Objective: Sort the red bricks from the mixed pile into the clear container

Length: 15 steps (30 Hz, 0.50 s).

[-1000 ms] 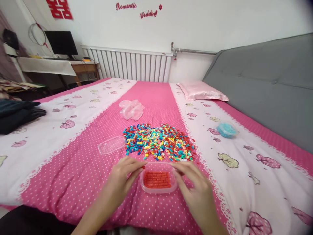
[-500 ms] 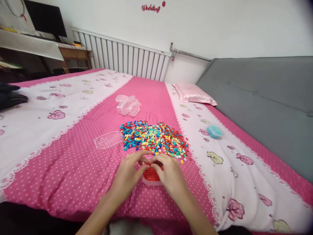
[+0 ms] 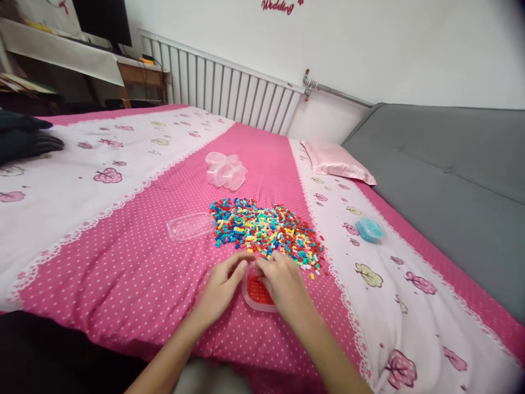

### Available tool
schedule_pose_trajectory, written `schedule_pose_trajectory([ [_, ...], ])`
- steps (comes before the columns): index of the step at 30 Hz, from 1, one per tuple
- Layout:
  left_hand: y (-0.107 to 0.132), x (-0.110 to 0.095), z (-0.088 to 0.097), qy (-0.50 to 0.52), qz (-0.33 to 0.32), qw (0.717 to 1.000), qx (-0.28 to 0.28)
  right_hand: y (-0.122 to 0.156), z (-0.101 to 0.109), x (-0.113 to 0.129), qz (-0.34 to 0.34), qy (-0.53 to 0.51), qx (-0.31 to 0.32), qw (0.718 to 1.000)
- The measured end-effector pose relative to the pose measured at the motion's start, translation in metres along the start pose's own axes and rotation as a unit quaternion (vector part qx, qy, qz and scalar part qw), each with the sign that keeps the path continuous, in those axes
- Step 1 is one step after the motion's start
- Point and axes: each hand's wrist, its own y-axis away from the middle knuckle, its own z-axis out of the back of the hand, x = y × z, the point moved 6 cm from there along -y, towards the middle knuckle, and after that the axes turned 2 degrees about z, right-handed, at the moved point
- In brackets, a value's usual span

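A small clear tray of red bricks (image 3: 257, 294) lies on the pink dotted bedspread (image 3: 135, 273) close in front of me. My left hand (image 3: 222, 284) rests beside the tray's left edge, fingers stretched toward its far corner. My right hand (image 3: 283, 282) lies over the tray's right half, fingers curled and pinched at its far edge; what they hold is hidden. Just beyond both hands spreads a pile of small mixed-colour bricks (image 3: 266, 230).
A clear lid (image 3: 190, 226) lies left of the pile, and several empty clear tubs (image 3: 227, 170) sit farther back. A tub of blue bricks (image 3: 369, 229) stands to the right. Beyond are a pink pillow (image 3: 337, 162), a grey headboard (image 3: 451, 180) and a radiator (image 3: 229, 93).
Both hands came together from the tray's two sides toward its far edge. The right hand now covers the tray's right half. The camera view shifted downward and to the left.
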Motion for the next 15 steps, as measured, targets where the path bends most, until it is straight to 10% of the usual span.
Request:
schedule_pose_trajectory([
  [8, 0.017, 0.017, -0.022, 0.04, -0.018, 0.989, 0.143, 0.002, -0.001, 0.004, 0.052, 0.087, -0.011, 0.995],
  [15, 0.003, 0.01, -0.023, -0.002, -0.043, 0.986, 0.158, -0.009, 0.003, 0.013, 0.102, 0.127, 0.005, 0.987],
])
